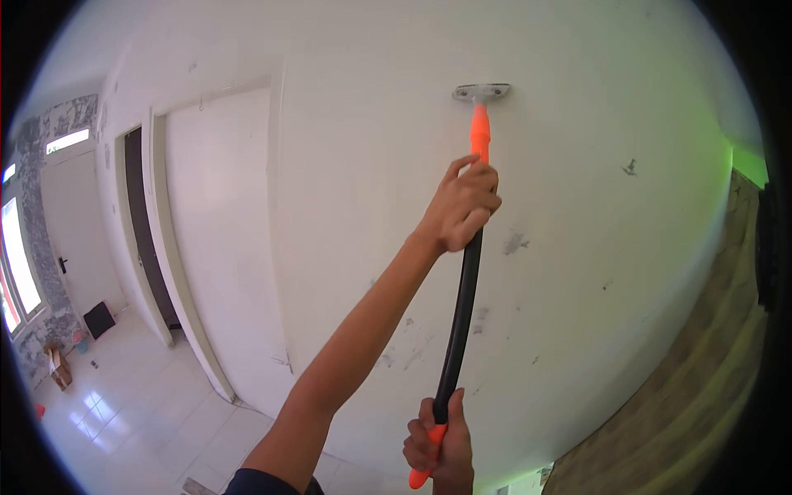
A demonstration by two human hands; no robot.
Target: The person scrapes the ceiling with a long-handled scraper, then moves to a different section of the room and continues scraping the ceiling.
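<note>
A long-handled scraper (467, 280) stands almost upright along the white wall (355, 165), with a black shaft and orange sections at both ends. Its wide metal head (483, 92) overlaps the upper wall. My left hand (467, 202) is closed around the handle just below the upper orange section, back of the hand toward me. Lower down, my right hand (441, 441) wraps round the bottom orange grip, thumb along the right side. Grey patches (516, 242) and small scuffs mark the wall beside the shaft.
To the left are a white door (219, 239) in its frame and a dark doorway (148, 231). A further white door (78, 223) stands beyond, near a black square object (100, 320) on the glossy tiled floor (140, 404). A brown wood-patterned surface (652, 421) runs along the right.
</note>
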